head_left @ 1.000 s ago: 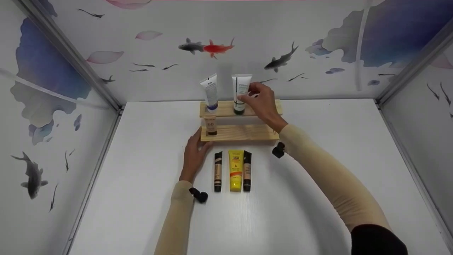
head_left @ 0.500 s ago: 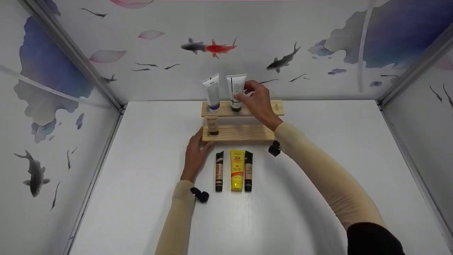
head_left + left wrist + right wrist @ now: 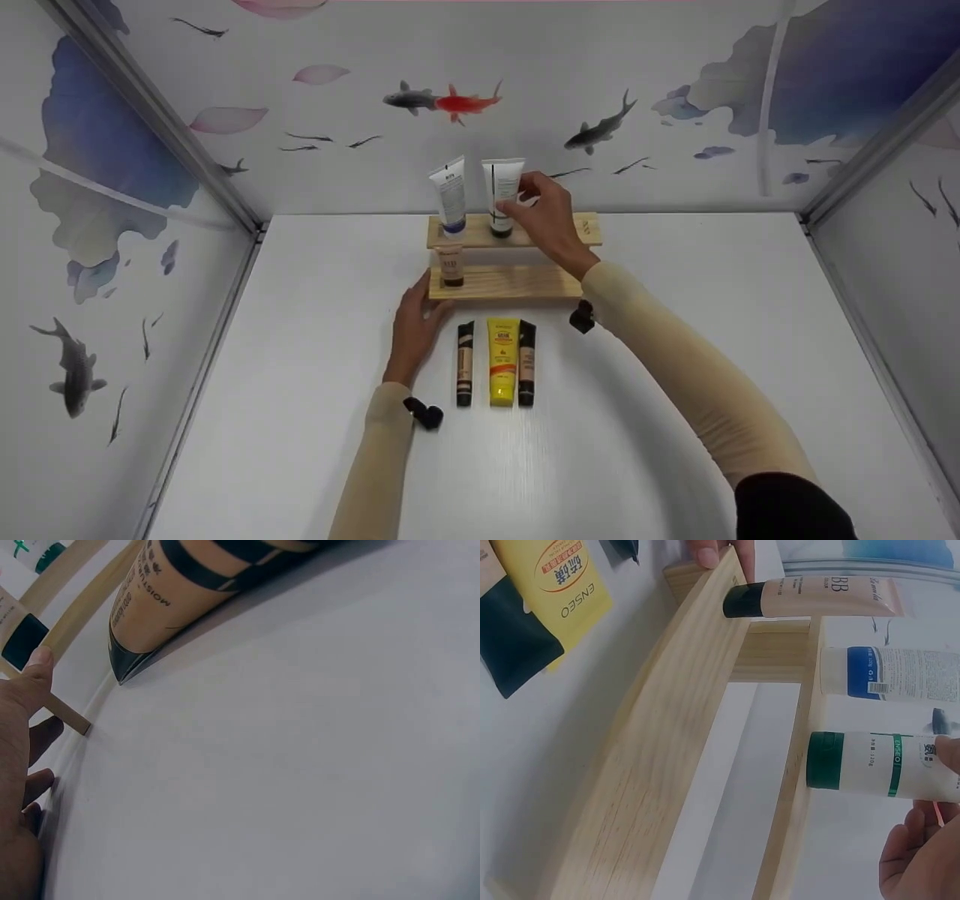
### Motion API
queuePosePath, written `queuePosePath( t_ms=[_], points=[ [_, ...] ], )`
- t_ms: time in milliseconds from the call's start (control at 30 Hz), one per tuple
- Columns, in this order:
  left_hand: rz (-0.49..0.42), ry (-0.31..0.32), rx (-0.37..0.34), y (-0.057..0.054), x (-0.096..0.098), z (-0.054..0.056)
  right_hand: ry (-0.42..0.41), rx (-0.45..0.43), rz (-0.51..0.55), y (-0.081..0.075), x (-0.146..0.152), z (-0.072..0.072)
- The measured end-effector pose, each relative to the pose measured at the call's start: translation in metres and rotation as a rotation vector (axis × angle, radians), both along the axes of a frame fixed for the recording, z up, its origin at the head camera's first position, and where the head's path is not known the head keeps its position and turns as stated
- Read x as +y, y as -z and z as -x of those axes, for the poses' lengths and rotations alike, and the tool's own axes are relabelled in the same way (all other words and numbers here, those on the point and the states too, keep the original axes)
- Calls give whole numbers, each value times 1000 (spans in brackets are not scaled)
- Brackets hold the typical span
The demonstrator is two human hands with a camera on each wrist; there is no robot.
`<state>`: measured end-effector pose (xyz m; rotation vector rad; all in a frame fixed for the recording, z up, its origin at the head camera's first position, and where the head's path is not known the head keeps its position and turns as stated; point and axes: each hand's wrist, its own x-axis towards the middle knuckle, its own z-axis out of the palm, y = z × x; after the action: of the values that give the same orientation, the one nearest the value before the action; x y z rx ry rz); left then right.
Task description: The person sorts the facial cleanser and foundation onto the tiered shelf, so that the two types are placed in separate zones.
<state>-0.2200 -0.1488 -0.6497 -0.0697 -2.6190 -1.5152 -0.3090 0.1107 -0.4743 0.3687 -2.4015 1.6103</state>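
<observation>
While right hand (image 3: pixel 550 219) pinched white green-capped plastic tube (image 3: pixel 870 774), left hand (image 3: pixel 413 328) pale-wood rack (image 3: pixel 517 283), two tubes (image 3: pixel 451 201) stood shelved, three others (image 3: pixel 502 362) unshelved

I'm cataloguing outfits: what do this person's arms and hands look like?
A long beige fabric left sleeve and matching right sleeve show, with black fabric at the right one's upper end. A small, knobbly black device sits at the left wrist, another at the right. The left hand and right hand wear no gloves.

White tube (image 3: pixel 505 181), dark green cap (image 3: pixel 825 760) down | near upright on upper tier (image 3: pixel 476 235) | two-tier pale wooden rack (image 3: pixel 521 283) | standing on white tabletop (image 3: pixel 600 457)
</observation>
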Motion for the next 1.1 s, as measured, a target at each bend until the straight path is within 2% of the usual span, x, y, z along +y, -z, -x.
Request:
queuePosePath(
  t_ms=[300,600,867,1100],
  points=[
    [-1,-1,-14,-1,2,0,-11,-9,12,-1,0,-2],
    [-17,1,-5,0,2,0,-23,-54,-10,1,7,-7],
    [-4,5,9,1,-1,2,-31,-28,-45,11,22,-17],
    [-15,6,18,2,-1,2,-46,-35,-30,20,33,-31]
  ],
)
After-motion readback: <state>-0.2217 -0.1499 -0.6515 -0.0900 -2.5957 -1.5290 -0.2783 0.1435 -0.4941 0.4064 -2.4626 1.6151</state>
